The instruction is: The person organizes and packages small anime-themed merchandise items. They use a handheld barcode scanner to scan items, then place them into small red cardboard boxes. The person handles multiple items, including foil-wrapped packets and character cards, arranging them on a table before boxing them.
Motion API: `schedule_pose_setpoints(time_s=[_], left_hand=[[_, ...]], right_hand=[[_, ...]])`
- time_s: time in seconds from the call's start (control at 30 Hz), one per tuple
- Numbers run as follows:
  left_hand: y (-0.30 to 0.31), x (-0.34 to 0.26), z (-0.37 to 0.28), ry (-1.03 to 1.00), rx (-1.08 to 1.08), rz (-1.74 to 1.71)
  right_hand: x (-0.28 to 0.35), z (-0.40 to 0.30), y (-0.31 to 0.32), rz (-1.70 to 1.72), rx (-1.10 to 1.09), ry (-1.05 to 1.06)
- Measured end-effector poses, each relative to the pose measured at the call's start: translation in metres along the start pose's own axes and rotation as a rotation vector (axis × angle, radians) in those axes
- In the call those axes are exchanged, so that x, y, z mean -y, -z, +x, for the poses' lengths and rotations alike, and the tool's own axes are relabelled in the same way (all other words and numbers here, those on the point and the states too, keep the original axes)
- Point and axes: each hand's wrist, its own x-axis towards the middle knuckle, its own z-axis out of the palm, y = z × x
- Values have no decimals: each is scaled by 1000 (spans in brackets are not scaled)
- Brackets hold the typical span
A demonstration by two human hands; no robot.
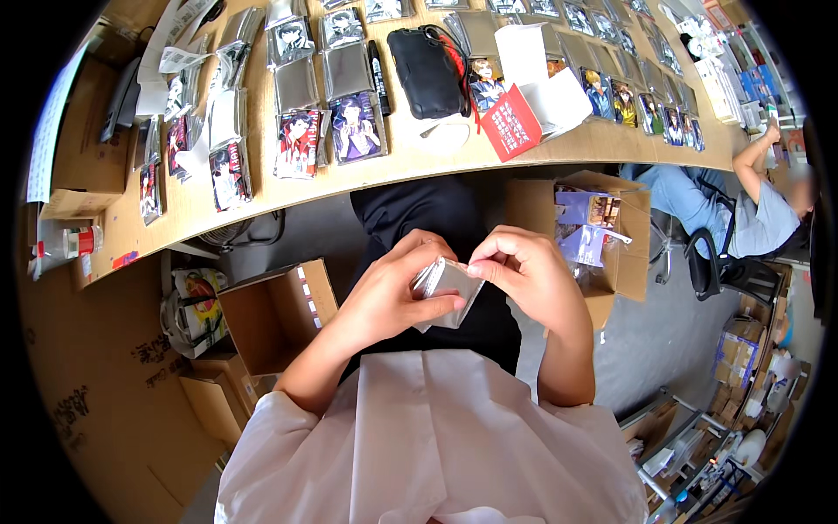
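Above my lap, my left hand [406,281] holds a small stack of clear plastic sleeves [452,295], its thumb lying across the front. The fingertips of my right hand [524,268] pinch the top right corner of the stack. Whether a card sits inside the sleeves I cannot tell. Beyond my hands is the wooden table [314,196], with rows of sleeved picture cards near its edge. Among them are a card with a purple background [355,128] and a red one [298,144]. A black pouch [429,72] lies between the rows, beside a black marker pen [378,77].
An opened red and white paper box [514,124] rests at the table edge. Below stand an open cardboard box [275,321] on the left and another [628,249] holding purple packaging on the right. Farther right a person [763,216] sits on an office chair [733,268].
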Motion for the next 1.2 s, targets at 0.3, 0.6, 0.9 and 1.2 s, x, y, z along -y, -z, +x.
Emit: schedule_pose_setpoints(time_s=[0.3,0.6,0.9,1.2], left_hand=[[1,42,-27,25,18,-434],[12,42,-22,-90,-29,-308],[14,42,-20,-127,159,-615],[14,55,-24,-108,11,-300]], right_hand=[[-17,-7,-32,-172,-297,149],[-3,-19,-8,17,-75,9],[-18,-35,-2,611,206,-2],[-19,-35,-20,-51,-244,163]])
